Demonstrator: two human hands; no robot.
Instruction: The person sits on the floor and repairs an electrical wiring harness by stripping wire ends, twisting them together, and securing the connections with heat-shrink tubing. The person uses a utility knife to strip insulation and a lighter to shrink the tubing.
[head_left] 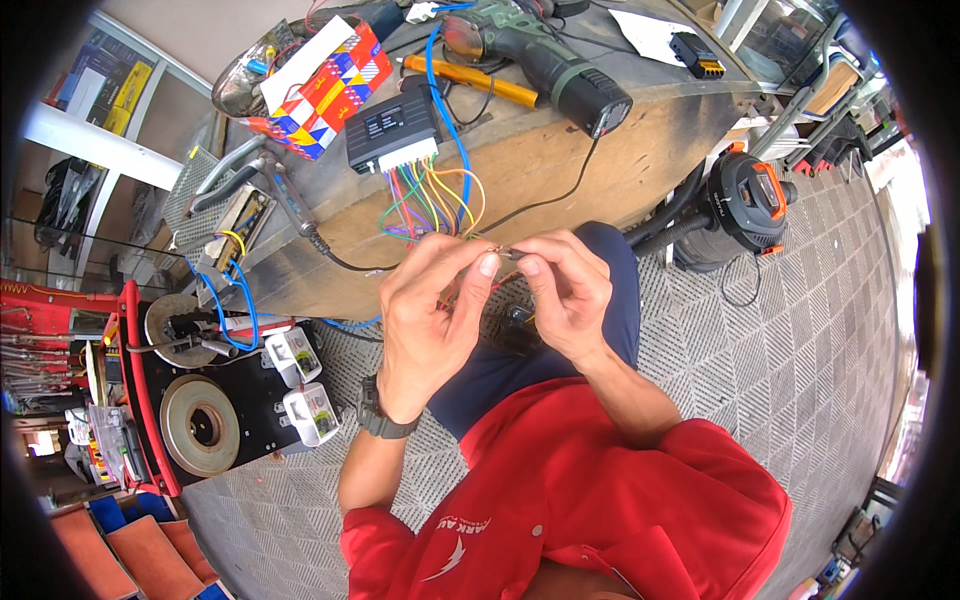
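My left hand and my right hand meet in front of the workbench edge, both pinching with thumb and forefinger. Between the left fingertips sits a thin copper-coloured wire end. A small dark piece, seemingly a black wire end, is in the right fingertips, touching or nearly touching the copper. Just beyond the hands, a bundle of coloured wires runs from the white connector of a black control box lying on the bench. Where these wires end behind my left hand is hidden.
On the wooden bench lie a green cordless power tool, an orange tube, a red patterned box and a soldering iron with its cable. A black vacuum cleaner stands right; a red-framed cart stands left.
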